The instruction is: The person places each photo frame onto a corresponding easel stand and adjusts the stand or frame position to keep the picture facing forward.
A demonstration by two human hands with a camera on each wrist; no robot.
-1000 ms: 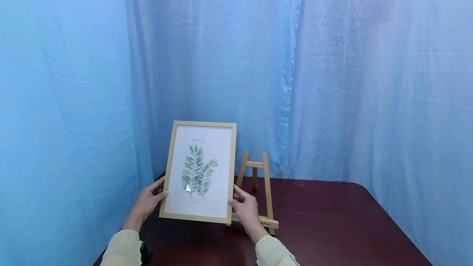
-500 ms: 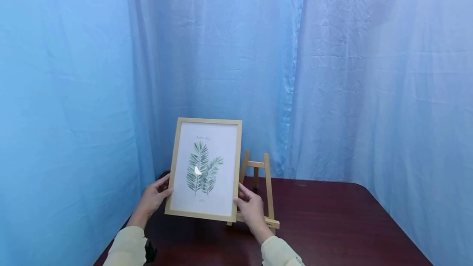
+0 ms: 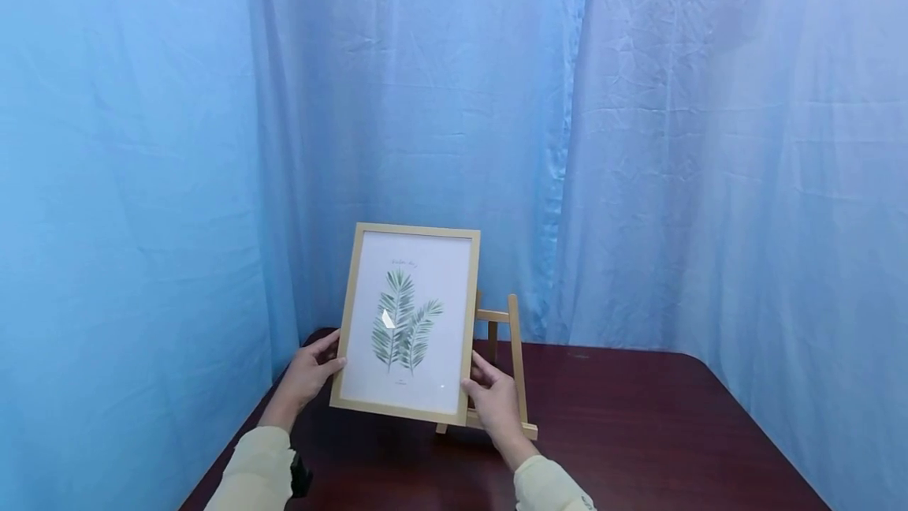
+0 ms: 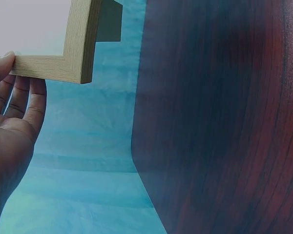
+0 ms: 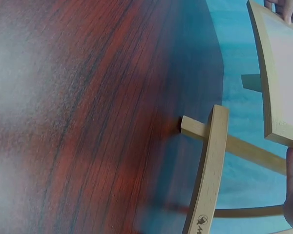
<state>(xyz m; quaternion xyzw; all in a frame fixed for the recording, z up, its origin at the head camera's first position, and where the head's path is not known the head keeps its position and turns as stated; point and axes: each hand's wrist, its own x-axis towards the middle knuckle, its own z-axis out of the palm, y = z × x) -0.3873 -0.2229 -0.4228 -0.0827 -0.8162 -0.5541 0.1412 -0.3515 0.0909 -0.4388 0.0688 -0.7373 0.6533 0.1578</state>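
A light-wood picture frame point(image 3: 408, 322) with a print of two green palm leaves is held up over the table, leaning slightly. My left hand point(image 3: 307, 375) grips its left edge, thumb on the front and fingers behind, as the left wrist view also shows with the frame's corner point(image 4: 78, 63). On the opposite edge my right hand point(image 3: 496, 400) pinches the frame low down. Behind the frame and to its right stands a small wooden easel point(image 3: 516, 353), partly hidden by the frame and the right hand. The easel's front ledge point(image 5: 210, 170) is seen close in the right wrist view.
The dark red-brown table point(image 3: 638, 416) carries the easel, with its surface reaching right and back. Blue curtains point(image 3: 440, 101) surround it at the back and both sides. A grey-green support flap point(image 4: 110, 22) sticks out behind the frame.
Both hands have carried the picture frame to the right and slightly up, and it now covers more of the easel. The easel stays in place.
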